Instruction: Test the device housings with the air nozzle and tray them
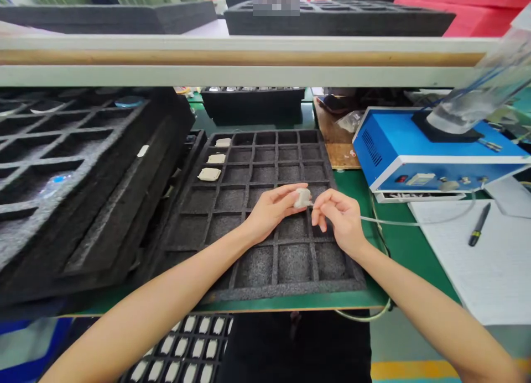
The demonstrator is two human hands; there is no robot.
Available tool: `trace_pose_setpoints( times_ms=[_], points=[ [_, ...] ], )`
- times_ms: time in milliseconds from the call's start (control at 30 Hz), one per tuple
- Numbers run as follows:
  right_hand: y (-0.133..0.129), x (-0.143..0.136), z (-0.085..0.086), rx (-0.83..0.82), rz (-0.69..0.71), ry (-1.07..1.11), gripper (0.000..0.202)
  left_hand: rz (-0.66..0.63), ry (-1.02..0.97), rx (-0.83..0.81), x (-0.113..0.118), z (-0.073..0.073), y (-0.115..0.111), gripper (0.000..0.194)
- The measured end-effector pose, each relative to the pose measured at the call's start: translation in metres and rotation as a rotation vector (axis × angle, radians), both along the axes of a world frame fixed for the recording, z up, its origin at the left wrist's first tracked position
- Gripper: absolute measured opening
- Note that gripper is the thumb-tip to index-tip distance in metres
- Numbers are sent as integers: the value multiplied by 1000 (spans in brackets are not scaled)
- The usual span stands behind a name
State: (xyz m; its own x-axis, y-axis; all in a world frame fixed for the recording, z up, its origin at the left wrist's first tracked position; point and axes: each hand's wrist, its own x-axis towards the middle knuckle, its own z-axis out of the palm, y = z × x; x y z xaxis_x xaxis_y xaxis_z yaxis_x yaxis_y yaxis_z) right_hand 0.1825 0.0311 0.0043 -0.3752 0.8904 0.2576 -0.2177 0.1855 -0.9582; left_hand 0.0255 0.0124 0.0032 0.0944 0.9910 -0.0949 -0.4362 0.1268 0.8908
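Over the black foam tray (257,290), my left hand (269,211) grips a small off-white plastic case (302,198) between thumb and fingers. My right hand (338,214) is close beside it, fingers pinched on the end of a thin clear tube (398,223). The tube's tip reaches the right side of the case; whether it touches or enters cannot be made out. From my right hand the tube runs to the front of a blue box-shaped machine (435,151). Three similar off-white cases (209,174) lie in the tray's left column.
Stacked foam trays (103,206) rise at the left. A white shelf beam (249,76) crosses ahead above the bench. On the right lie paper sheets (460,256) with a black pen (480,224). A clear cylinder (460,109) stands on the machine. Below the bench edge is another tray of white pieces (181,347).
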Motion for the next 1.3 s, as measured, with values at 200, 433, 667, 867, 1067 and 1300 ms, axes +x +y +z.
trace_pose_setpoints(
  times_ms=[200, 433, 667, 867, 1067, 1300],
  points=[
    [-1, 0, 3, 14, -14, -10, 8, 5, 5, 24, 0, -1, 0, 28],
    [-1, 0, 2, 15, -15, -21, 8, 4, -7, 24, 0, -1, 1, 28],
    [-2, 1, 3, 30, -22, -29, 9, 6, 5, 22, 0, 0, 0, 27],
    [-1, 1, 3, 23, -24, -34, 8, 7, 12, 21, 0, 0, 1, 26],
    [-1, 1, 1, 23, -17, -27, 8, -5, 14, 32, 0, -1, 1, 26],
    [-1, 1, 2, 40, -33, -30, 9, -4, 36, 31, -1, -1, 0, 27]
  ],
)
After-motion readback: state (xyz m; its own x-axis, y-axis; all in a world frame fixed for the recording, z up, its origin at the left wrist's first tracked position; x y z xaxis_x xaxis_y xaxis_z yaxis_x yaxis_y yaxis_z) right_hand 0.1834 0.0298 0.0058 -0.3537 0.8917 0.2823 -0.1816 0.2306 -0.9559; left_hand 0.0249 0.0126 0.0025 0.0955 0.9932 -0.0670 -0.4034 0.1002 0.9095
